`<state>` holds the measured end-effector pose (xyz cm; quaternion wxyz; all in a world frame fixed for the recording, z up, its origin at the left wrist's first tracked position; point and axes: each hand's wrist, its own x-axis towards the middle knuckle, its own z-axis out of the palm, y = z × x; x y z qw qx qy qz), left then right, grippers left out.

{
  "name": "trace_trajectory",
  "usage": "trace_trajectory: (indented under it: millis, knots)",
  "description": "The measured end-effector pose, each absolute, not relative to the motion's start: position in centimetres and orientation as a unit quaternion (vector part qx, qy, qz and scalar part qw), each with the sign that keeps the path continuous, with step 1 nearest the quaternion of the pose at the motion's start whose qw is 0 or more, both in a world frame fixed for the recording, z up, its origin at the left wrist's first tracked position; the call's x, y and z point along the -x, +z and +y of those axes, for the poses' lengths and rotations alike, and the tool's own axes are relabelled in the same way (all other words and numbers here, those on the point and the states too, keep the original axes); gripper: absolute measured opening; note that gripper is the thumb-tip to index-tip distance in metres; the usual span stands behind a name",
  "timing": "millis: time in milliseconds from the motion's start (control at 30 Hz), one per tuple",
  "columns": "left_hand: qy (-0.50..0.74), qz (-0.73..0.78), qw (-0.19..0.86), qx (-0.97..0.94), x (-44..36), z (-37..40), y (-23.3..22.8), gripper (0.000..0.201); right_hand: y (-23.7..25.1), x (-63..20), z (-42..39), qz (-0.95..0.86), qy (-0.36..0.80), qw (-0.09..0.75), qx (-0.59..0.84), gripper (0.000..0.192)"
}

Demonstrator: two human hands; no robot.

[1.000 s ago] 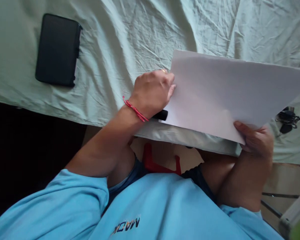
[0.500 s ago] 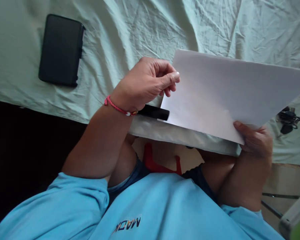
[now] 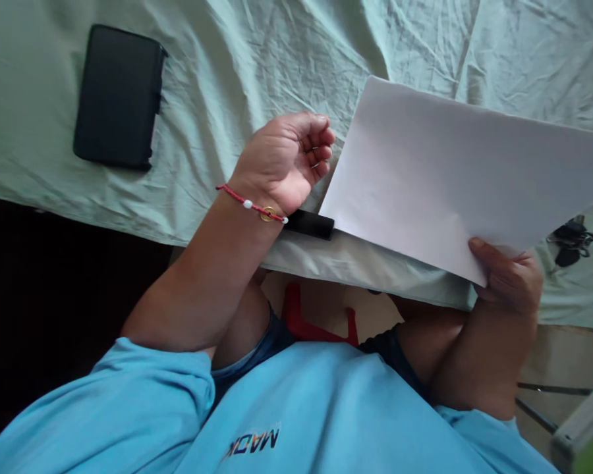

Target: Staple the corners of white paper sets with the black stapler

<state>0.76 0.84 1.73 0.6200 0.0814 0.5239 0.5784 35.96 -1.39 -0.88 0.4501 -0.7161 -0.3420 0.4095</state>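
A white sheet of paper (image 3: 435,171) is tilted over the table's near edge. My right hand (image 3: 511,276) grips its near right corner, thumb on top. My left hand (image 3: 294,158) is beside the paper's left edge, apart from it, with the palm partly turned up and the fingers curled; nothing shows in them. A black bar-like object (image 3: 311,224) lies under my left wrist near the table edge. One end of it is hidden by the wrist.
A black flat case (image 3: 118,95) lies on the pale green cloth (image 3: 217,59) at the far left. A bunch of keys (image 3: 570,240) rests to the right of my right hand. Part of a red stool (image 3: 311,319) shows below the table.
My left hand has drawn back to the left from the paper and rolled so its palm shows. The paper's left side has shifted slightly right and up; my right hand stays on its corner.
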Motion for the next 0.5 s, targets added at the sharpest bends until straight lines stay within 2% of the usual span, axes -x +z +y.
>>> trace_trajectory:
  millis: [200,500]
  knots:
    - [0.615,0.51,0.601,-0.02,-1.2,0.9,1.5,0.022,-1.5,-36.0,-1.2,-0.344,0.391,0.512,0.683,0.05]
    - [0.614,0.519,0.592,-0.05,-1.6,0.9,1.5,0.024,-1.2,-34.3,-0.8,-0.329,0.39,0.577,0.638,0.053]
